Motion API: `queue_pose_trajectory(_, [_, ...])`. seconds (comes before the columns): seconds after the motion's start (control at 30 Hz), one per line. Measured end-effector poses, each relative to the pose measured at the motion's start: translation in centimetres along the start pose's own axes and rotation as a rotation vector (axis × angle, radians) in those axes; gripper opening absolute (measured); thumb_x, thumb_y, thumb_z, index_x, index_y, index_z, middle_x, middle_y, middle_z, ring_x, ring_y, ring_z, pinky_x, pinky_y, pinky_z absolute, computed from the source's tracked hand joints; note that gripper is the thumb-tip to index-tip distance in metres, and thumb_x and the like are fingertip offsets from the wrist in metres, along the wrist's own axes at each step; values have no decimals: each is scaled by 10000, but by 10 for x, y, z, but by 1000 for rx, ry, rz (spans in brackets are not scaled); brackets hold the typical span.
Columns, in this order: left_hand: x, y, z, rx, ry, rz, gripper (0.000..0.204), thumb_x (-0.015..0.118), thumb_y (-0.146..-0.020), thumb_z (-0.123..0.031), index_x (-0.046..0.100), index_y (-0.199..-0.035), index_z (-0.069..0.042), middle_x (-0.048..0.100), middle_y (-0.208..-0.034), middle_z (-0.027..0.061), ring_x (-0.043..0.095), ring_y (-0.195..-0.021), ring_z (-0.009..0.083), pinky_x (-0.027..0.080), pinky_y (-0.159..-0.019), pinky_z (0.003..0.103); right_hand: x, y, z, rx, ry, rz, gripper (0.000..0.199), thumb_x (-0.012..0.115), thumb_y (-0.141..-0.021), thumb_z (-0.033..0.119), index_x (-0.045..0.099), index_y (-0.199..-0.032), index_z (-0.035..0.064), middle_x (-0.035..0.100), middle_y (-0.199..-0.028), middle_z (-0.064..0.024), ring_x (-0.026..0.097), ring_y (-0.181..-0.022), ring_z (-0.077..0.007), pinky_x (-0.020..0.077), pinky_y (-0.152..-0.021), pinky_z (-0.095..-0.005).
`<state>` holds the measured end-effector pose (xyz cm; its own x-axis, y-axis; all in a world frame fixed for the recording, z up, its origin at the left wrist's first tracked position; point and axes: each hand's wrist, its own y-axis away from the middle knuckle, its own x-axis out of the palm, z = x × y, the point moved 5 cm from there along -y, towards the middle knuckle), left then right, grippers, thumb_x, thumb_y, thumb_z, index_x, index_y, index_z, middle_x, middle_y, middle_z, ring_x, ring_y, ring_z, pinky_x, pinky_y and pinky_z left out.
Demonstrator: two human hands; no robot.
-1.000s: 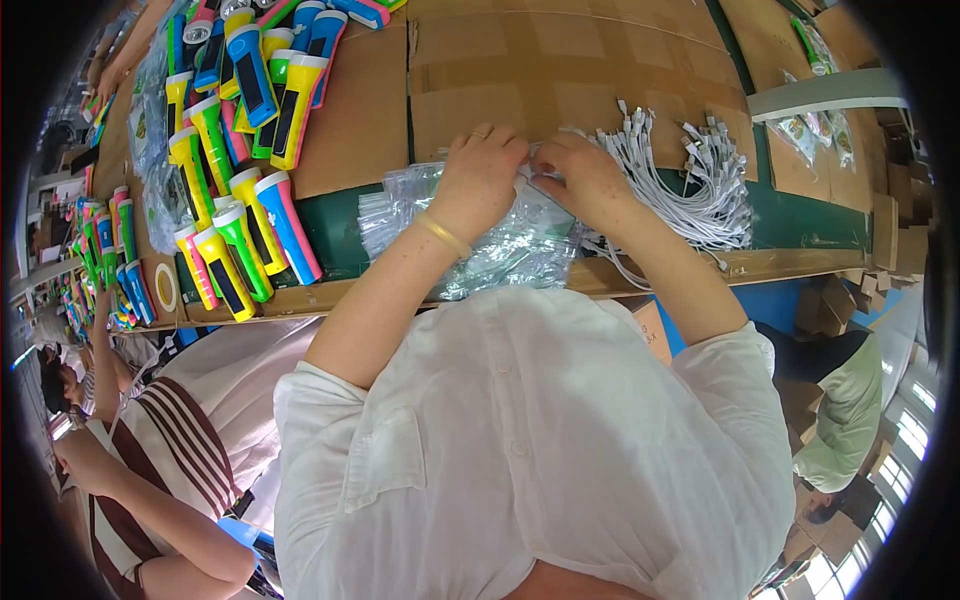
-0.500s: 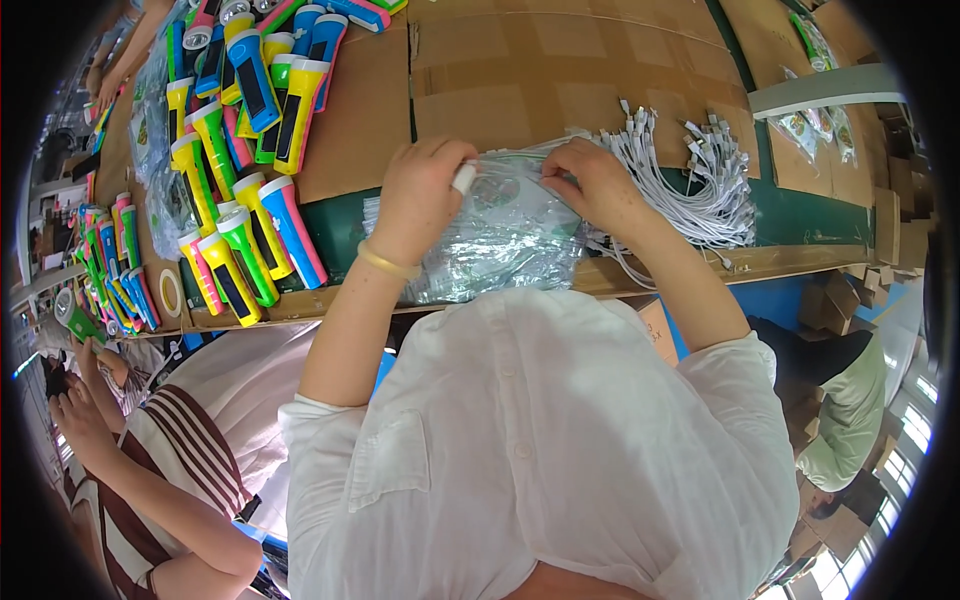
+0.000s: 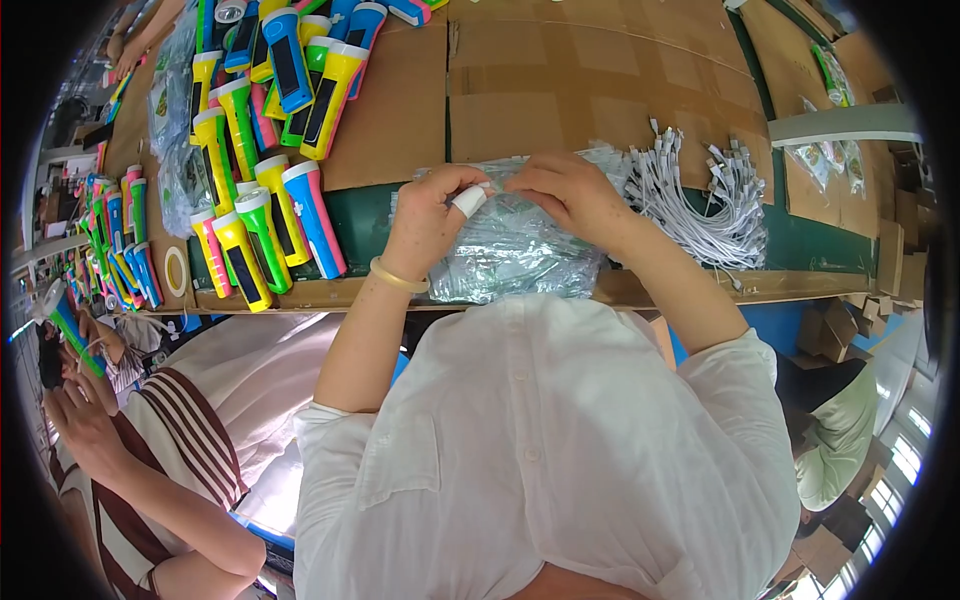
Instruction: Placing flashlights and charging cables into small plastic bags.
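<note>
My left hand (image 3: 432,215), with a white tape wrap on one fingertip and a yellow bangle on the wrist, pinches the top edge of a clear plastic bag (image 3: 510,245). My right hand (image 3: 565,190) grips the same bag edge a little to the right. The bag lies on top of a pile of clear bags at the near edge of the cardboard-covered table (image 3: 560,90). A heap of white cables (image 3: 700,200) lies just right of my right hand.
Several bright plastic flashlights (image 3: 265,190) in yellow, blue, green and pink lie at the left of the table, with a roll of tape (image 3: 176,272) beside them. A person in a striped shirt (image 3: 170,430) sits at my left. More packets (image 3: 830,130) lie far right.
My hands have come closer together again at the bag's top edge; half a second ago the left hand was further left, stretching the bag wide.
</note>
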<state>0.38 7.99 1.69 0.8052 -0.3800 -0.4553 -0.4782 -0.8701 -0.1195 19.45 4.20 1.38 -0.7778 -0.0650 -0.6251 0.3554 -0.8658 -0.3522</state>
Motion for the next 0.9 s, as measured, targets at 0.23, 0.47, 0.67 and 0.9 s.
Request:
queue_pose_trajectory(0.23, [13, -7, -20, 361, -197, 152, 283, 704, -752, 40, 667, -1019, -45, 657, -985, 120, 637, -952, 322, 528, -822, 387, 0, 3, -1, 4, -11, 45, 166, 733, -827, 32, 690, -979, 82, 637, -959, -79, 612, -935, -300, 503, -776, -397])
queue_pose_trajectory(0.47, [16, 1, -22, 413, -282, 134, 292, 643, -708, 92, 665, -964, -45, 631, -937, 117, 629, -912, 325, 522, -794, 395, -19, 20, -10, 52, 122, 141, 155, 760, -794, 52, 676, -924, 60, 636, -962, -96, 598, -975, -307, 498, -808, -407])
queue_pose_trajectory(0.67, [-15, 14, -50, 353, -34, -104, 246, 650, -739, 103, 691, -942, -29, 649, -884, 112, 636, -816, 290, 525, -730, 339, -35, 13, 25, -49, 90, 181, 121, 759, -813, 88, 679, -895, 50, 643, -912, -98, 604, -875, -324, 491, -760, -416])
queue_pose_trajectory(0.9, [-30, 43, -31, 190, -4, -91, 211, 667, -765, 100, 690, -932, -26, 659, -862, 113, 640, -795, 280, 523, -718, 326, -80, 27, -17, 349, 55, 556, 140, 768, -846, 135, 731, -942, 39, 679, -895, -98, 620, -916, -298, 488, -792, -429])
